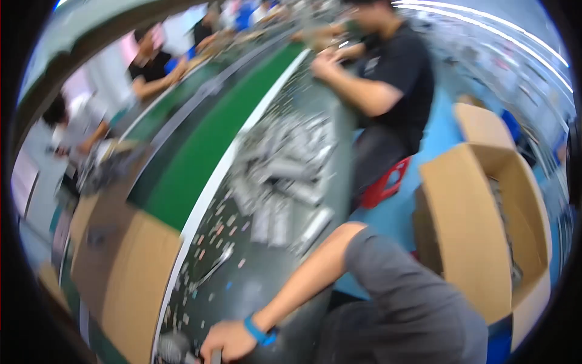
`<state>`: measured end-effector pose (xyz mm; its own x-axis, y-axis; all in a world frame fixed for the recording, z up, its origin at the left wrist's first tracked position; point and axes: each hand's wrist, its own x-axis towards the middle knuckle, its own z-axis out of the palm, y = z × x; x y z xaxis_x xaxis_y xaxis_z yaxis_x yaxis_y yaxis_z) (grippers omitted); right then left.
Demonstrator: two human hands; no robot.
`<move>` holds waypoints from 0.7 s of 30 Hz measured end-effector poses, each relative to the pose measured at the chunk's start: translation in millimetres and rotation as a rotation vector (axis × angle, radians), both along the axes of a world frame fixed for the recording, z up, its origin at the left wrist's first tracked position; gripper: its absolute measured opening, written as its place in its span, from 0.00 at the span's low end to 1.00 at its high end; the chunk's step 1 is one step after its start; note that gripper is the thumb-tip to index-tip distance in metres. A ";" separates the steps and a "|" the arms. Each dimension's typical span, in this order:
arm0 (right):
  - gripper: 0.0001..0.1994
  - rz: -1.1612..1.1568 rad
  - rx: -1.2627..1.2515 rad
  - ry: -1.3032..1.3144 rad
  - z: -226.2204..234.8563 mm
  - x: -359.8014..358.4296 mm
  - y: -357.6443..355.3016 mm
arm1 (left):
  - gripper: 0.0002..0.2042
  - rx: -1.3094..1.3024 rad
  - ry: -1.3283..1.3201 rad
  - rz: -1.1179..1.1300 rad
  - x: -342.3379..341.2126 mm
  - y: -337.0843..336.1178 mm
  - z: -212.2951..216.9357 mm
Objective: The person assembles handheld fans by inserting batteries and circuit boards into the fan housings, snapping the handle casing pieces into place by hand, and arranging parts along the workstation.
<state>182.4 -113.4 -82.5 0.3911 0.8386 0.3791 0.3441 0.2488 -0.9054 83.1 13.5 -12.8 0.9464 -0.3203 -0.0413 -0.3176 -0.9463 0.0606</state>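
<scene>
My right hand (230, 341), with a blue band (259, 330) on its wrist, is at the bottom edge of the picture. Its fingers curl down around a small grey piece that is cut off and too blurred to name. Just left of them lies a blurred round grey object (174, 347). My left hand is out of view. Farther up the dark bench (257, 273) spreads a heap of silver-grey elongated pieces (285, 167). A thin shiny metal tool (219, 264) lies between the heap and my hand, among many tiny scattered bits (200, 241).
A green conveyor belt (209, 151) runs beyond the bench's white edge strip (209, 188), with a cardboard box (130, 267) at its near end. A co-worker in black (397, 79) sits on a red stool (386, 183). An open cardboard box (467, 224) stands at right. Other people work across the belt.
</scene>
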 end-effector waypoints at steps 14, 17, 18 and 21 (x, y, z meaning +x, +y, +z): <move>0.04 0.253 -0.396 0.616 55.8 30.9 -38.9 | 0.32 -0.248 -0.156 0.385 -59.6 22.0 38.3; 0.07 0.439 -0.627 0.575 57.9 37.3 -59.7 | 0.34 -0.703 -0.806 0.388 -44.8 -3.7 47.5; 0.08 0.577 -0.729 0.591 54.2 38.9 -67.4 | 0.34 -0.679 -0.804 0.415 -50.5 -1.2 31.3; 0.06 0.809 -0.812 0.631 48.2 43.6 -87.4 | 0.32 -0.547 -0.220 0.087 -67.3 15.8 12.6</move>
